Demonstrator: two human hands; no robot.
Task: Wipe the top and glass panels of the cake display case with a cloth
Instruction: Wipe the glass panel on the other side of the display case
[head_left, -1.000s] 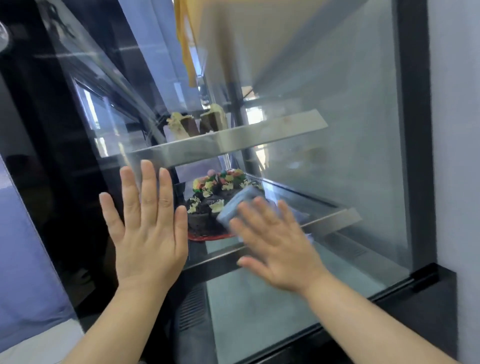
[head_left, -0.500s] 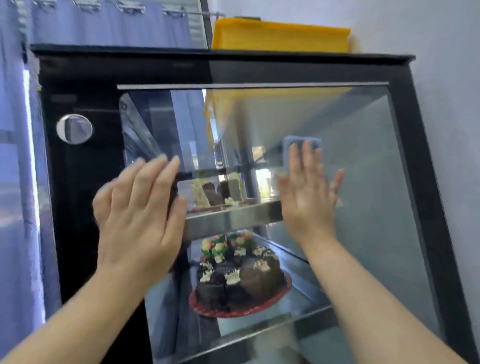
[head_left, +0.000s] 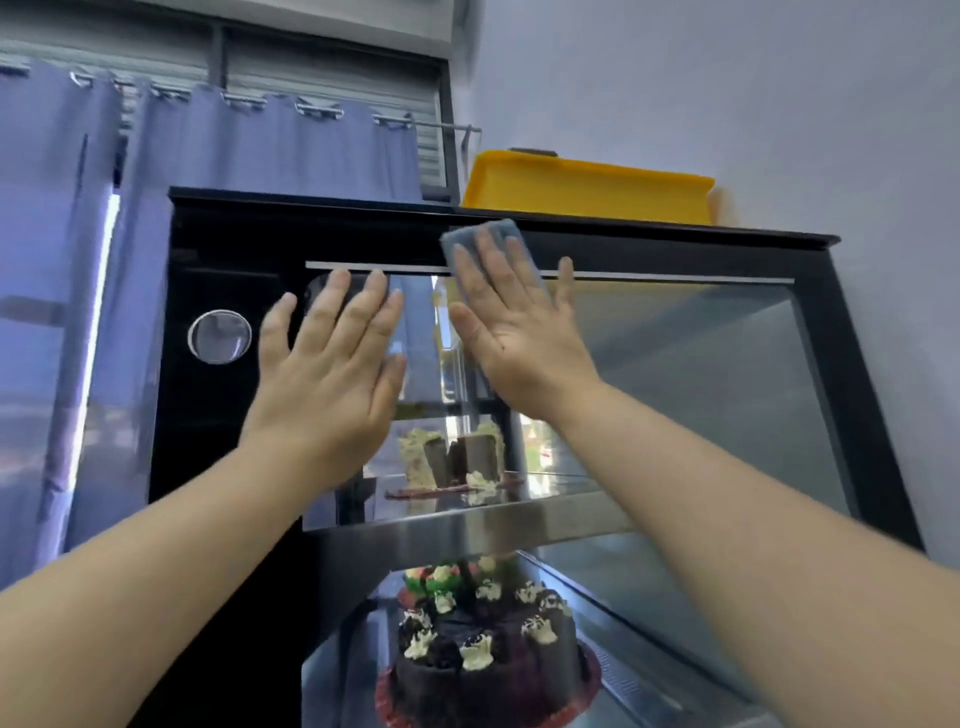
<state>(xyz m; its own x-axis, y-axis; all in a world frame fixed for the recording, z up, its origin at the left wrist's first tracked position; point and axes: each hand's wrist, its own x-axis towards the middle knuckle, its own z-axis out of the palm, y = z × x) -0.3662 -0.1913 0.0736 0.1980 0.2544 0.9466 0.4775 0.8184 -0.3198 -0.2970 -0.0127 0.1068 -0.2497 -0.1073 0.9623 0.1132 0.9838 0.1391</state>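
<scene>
Two bare forearms reach up from the bottom edge toward the display case (head_left: 810, 332). Lowest and nearest behind the glass is a round chocolate cake (head_left: 467, 660) with white cream dollops, on a red board on the bottom level. Above it is a steel shelf (head_left: 467, 525) with cut cake slices (head_left: 452, 457) standing on it.

The left hand (head_left: 332, 374) is flat with straight fingers close together. Its palm faces the glass panel (head_left: 701, 389) near the panel's upper left corner and it holds nothing. It seems to rest on the glass, but contact is not certain.

The right hand (head_left: 514, 332) is just beside it, to the right and a little higher. It is also flat, with fingers straight and slightly spread, pressing the blue cloth (head_left: 485, 241) against the case without curling round it. The cloth lies under the fingers with its upper end sticking out past the fingertips. It lies across the silver strip (head_left: 675, 277) at the glass's top edge and the black frame above it.

A round silver disc (head_left: 219, 336) sits on the case's black left panel. A yellow tray (head_left: 587, 187) sits on the case top, right of centre, near the pale wall (head_left: 779, 93). Blue curtains (head_left: 260, 150) hang on a rail behind the case at left, with a slatted window (head_left: 322, 67) above them.
</scene>
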